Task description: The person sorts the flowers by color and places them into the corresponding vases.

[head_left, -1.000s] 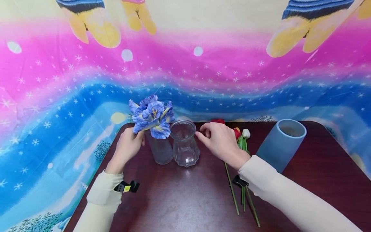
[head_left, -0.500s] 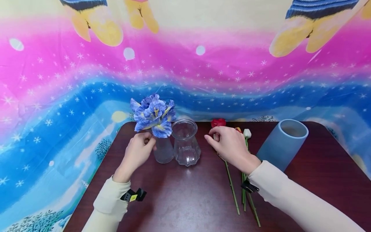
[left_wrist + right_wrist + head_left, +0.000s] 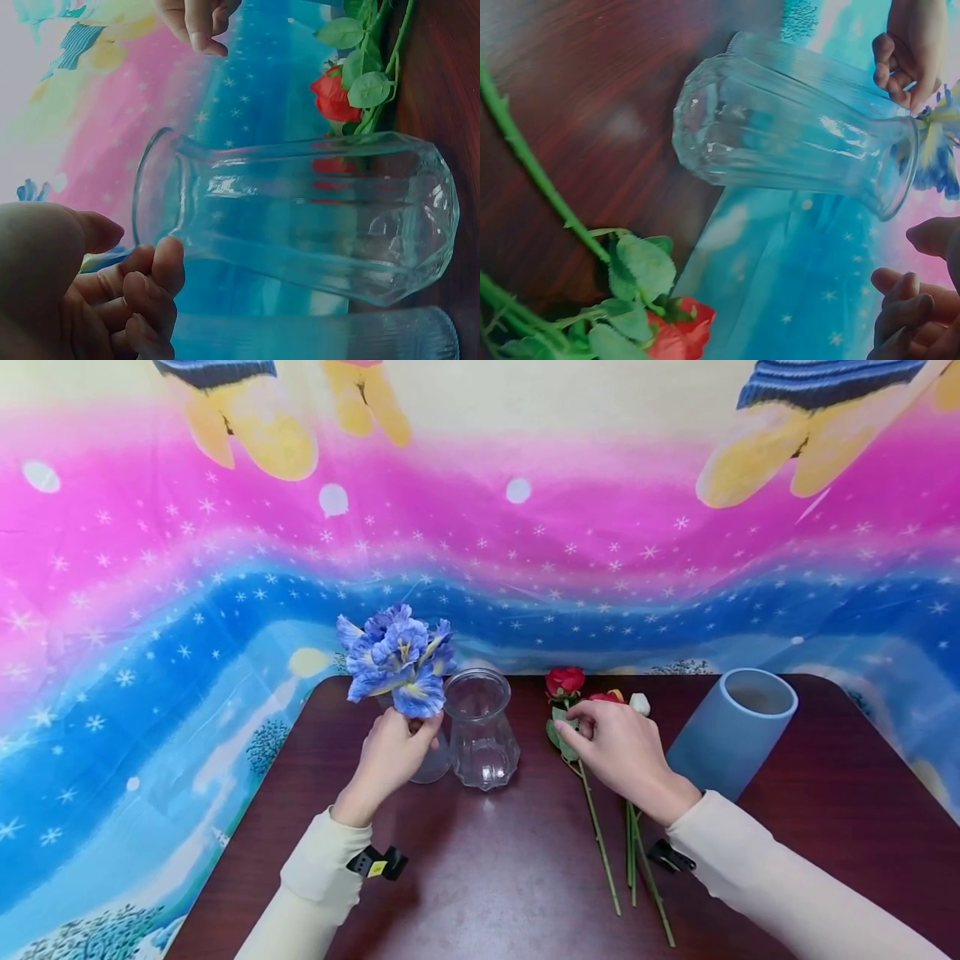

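A blue iris stands in a cylindrical glass vase, most of which my left hand hides in the head view. That hand is just below the bloom, its fingers loosely bent; the left wrist view shows a gap between thumb and forefinger. Beside it stands a clear fluted glass vase with a flared rim. My right hand hovers over the lying flowers, fingers relaxed and holding nothing. A red rose with green leaves lies left of its fingertips. In the right wrist view, the hand's thumb is apart from the fingers.
A red-and-yellow flower and a white tulip lie partly behind the right hand, stems towards the front. A tall blue vase stands at the right. A printed cloth hangs behind the dark wooden table.
My left hand has moved right, from beside the iris to in front of its vase. My right hand has drawn away from the fluted vase to the right, uncovering the red rose.
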`<state>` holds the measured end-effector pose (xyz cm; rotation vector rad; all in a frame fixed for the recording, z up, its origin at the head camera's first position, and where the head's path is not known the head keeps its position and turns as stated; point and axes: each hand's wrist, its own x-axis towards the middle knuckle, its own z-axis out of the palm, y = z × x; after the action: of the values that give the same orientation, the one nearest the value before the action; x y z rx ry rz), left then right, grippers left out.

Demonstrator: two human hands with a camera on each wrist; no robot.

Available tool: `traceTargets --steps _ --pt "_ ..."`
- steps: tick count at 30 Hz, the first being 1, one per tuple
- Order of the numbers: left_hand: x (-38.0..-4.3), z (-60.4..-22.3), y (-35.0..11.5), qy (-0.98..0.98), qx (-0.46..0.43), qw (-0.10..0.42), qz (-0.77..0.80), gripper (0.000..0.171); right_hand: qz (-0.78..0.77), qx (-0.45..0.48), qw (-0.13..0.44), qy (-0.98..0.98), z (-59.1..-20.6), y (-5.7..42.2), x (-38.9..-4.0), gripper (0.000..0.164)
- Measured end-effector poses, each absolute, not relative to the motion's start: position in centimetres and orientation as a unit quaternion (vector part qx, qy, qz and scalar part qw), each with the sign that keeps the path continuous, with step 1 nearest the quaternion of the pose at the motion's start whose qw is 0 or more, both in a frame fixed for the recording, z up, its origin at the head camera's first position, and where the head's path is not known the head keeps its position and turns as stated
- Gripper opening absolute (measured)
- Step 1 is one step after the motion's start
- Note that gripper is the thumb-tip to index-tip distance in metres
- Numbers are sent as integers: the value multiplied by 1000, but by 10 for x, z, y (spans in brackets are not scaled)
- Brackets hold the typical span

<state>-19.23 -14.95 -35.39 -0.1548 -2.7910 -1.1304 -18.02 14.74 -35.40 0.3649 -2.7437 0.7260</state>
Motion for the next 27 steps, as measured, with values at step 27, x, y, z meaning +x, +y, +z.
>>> traceTargets --steps 27 --pt "-208 -361 -131 -918 -21 83 -388 37 209 103 25 -972 -422 176 -183 36"
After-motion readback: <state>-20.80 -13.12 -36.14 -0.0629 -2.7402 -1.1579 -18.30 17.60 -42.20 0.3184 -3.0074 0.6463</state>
